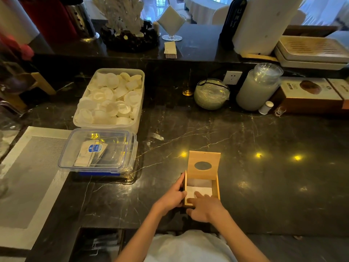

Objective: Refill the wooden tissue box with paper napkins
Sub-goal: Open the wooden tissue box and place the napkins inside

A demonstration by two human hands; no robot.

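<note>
A small wooden tissue box (pixel 217 188) stands on the dark marble counter near its front edge. Its hinged lid (pixel 204 164), with an oval hole, is tipped up and back. White paper napkins (pixel 201 190) lie flat inside the box. My left hand (pixel 172 197) grips the box's left wall. My right hand (pixel 204 206) reaches over the near wall, and its fingers press down on the napkins.
A clear lidded plastic container (pixel 98 151) with packets sits to the left. Behind it is a tub (pixel 111 97) of white cups. A glass bowl (pixel 211 93), a jar (pixel 256 87) and a brown carton (pixel 309 95) line the back. A grey mat (pixel 28 178) lies far left.
</note>
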